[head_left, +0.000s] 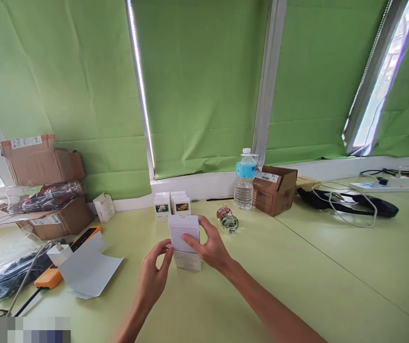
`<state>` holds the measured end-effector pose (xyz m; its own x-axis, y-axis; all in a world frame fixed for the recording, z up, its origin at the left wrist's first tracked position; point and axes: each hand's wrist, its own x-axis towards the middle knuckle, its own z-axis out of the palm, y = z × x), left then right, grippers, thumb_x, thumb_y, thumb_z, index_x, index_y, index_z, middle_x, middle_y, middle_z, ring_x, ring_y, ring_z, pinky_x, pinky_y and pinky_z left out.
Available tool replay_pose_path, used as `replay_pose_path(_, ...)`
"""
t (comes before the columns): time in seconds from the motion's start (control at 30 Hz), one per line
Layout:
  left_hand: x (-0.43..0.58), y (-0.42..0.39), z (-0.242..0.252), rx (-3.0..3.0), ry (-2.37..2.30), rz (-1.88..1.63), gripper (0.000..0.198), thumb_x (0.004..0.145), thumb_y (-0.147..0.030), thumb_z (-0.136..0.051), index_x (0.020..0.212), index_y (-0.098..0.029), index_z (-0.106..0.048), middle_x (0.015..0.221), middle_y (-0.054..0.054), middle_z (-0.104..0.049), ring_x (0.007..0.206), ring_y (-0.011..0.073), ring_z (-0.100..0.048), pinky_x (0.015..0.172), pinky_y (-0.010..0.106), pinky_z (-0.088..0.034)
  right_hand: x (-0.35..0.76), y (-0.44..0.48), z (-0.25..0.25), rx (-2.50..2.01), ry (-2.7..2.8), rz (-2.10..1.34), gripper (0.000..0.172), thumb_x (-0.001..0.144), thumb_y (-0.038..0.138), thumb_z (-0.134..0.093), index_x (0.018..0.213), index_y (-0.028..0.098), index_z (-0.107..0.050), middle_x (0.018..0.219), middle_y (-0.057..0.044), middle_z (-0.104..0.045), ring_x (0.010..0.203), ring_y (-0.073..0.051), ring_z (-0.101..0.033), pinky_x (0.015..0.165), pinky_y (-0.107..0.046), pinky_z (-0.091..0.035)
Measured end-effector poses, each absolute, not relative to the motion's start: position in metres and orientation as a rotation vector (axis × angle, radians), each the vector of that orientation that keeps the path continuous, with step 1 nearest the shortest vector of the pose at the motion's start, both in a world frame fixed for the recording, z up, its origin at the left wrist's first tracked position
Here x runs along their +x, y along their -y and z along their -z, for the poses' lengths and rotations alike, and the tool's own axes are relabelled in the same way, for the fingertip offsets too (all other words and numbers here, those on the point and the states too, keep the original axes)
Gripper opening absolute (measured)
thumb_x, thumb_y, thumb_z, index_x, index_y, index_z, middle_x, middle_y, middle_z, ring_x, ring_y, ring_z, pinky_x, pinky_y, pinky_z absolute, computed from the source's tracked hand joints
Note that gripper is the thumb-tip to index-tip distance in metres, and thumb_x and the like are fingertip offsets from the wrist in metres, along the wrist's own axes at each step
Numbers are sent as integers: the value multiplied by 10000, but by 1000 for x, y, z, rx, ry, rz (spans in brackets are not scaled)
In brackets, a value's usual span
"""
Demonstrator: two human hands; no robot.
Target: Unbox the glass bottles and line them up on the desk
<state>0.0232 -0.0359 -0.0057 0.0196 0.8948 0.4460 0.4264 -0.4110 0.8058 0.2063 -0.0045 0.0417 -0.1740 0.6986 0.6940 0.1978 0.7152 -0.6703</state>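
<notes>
- The left hand (154,269) has its fingertips at the left edge of the white box (178,238), near the seam; pressing too hard there could crease or snag the card.
- The white box stands in front of two picture-fronted packs (162,211) (183,207); tipping it backward might knock them over.
- The right hand (209,245) holds the plain upper part of the white box, thumb on the front; an uneven squeeze might skew it against the printed lower part (187,262).
- Two glass pieces (223,211) (229,223) sit near the right hand; a careless sideways swing could topple them.
- Far left, a loose white sheet (90,267) covers part of an orange device (49,276).
- Whether the left hand is pinching or merely touching cannot be told.
- The white box's back and contents are hidden, its print is too small to read, and whether its base touches the table (297,267) is unclear.
- The right hand's other fingers are partly hidden behind the white box; both forearms run out of frame below.
</notes>
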Motion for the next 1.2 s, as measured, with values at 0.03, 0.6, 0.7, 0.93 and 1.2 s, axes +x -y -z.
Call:
replay_pose_path(0.03, 24, 36, 7, 1852, -1367, -1367, 336, 913, -428, -489, 1184, -255, -587, 1181, 70, -658, 1074, 255, -604, 853, 357, -494, 207, 4, -42, -711, 1729, -497, 366, 816, 299, -644, 1162, 248, -538, 1151, -56, -599, 1059, -235, -558, 916, -359, -450)
replay_pose_path(0.6, 25, 35, 11, 1878, -1391, -1390, 388, 889, -408, -544, 1250, -271, -511, 1220, 75, -629, 1097, 257, -609, 932, 426, -485, 209, 6, -48, -650, 1725, -285, 202, 868, 226, -568, 1068, 239, -596, 1165, -70, -599, 1110, -240, -529, 964, -395, -425)
replay_pose_path(0.7, 24, 34, 14, 1889, -1365, -1386, 392, 891, -403, -542, 1258, -269, -505, 1237, 79, -619, 1111, 259, -601, 937, 431, -485, 209, 3, -47, -660, 1731, -263, 75, 881, 237, -555, 915, 233, -621, 1156, -76, -613, 1109, -254, -529, 955, -422, -429)
replay_pose_path(0.93, 25, 34, 14, 1901, -1358, -1391, 391, 888, -405, -541, 1258, -282, -515, 1256, 71, -607, 1113, 263, -594, 932, 439, -494, 212, 0, -45, -675, 1717, -210, 171, 863, 235, -575, 1026, 248, -626, 1169, -77, -613, 1131, -264, -521, 971, -457, -414)
replay_pose_path(1.2, 25, 33, 20, 1923, -1363, -1421, 431, 879, -408, -553, 1289, -287, -494, 1240, 67, -609, 1099, 256, -601, 915, 429, -509, 212, -7, -35, -675, 1893, -82, 96, 841, 229, -600, 912, 245, -662, 1150, -74, -616, 1137, -269, -508, 949, -463, -442)
